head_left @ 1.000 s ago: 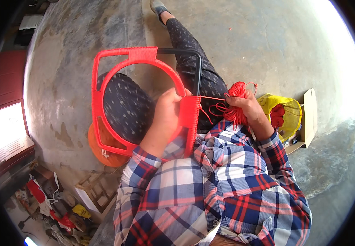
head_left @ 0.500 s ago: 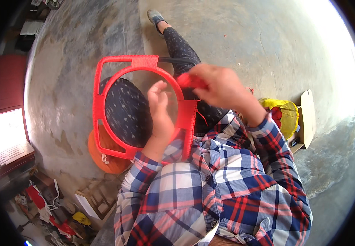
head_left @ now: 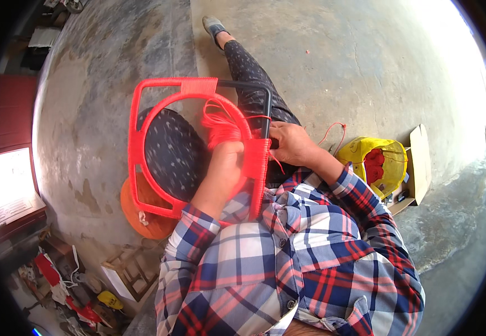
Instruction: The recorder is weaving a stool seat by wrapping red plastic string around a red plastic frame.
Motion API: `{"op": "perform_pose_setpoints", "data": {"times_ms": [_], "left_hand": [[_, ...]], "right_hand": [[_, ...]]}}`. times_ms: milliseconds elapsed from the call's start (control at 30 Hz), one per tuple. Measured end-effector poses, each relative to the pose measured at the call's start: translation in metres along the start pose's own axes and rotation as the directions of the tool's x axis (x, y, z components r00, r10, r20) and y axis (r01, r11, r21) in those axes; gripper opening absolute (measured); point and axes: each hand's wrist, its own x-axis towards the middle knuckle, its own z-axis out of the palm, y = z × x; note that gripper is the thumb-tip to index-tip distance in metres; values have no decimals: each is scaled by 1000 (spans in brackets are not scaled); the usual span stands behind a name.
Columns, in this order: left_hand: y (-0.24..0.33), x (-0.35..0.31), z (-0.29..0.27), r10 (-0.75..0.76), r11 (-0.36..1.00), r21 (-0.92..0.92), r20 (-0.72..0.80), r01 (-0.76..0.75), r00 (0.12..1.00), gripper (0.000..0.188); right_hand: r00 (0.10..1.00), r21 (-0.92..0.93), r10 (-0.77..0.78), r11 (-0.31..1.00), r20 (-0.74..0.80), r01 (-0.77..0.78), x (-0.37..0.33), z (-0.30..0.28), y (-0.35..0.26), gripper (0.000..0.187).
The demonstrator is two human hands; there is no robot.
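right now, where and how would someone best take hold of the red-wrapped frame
Probably by the left outer bar of the frame, near its far corner, coming from the left: the bar is slim, the gap inside it admits fingers, and the left hand and right hand occupy the opposite side.

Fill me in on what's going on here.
A person has a frame over their lap, mostly wrapped in red, with a ring inside it. Their left hand holds a bundle of red cord at the ring, and a strand runs across the bare black bar. The right hand is at the frame's right side, its exact grip unclear. A yellow bag with red material inside sits to the right.
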Motion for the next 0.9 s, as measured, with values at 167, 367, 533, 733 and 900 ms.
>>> {"op": "perform_pose_setpoints", "data": {"times_ms": [167,367,533,733,900], "left_hand": [[-3,2,-8,10,999,-41,67,-7,998,36],[-3,1,-13,33,999,9,85,-34,996,36],[1,1,6,50,998,32,202,-58,978,37],[-7,15,0,-112,994,7,147,112,983,37],[-4,25,2,-218,976,8,136,219,966,29]], "right_hand": [[986,116,15,993,-166,5,0,-8,1,27],[858,993,504,0,101,-117,-33,-42,41,6],[872,924,423,168,247,-344,-34,-42,20,2],[883,815,344,375,320,-442,-33,-41,23,10],[963,432,245,860,114,-270,-33,-39,-12,34]]}}
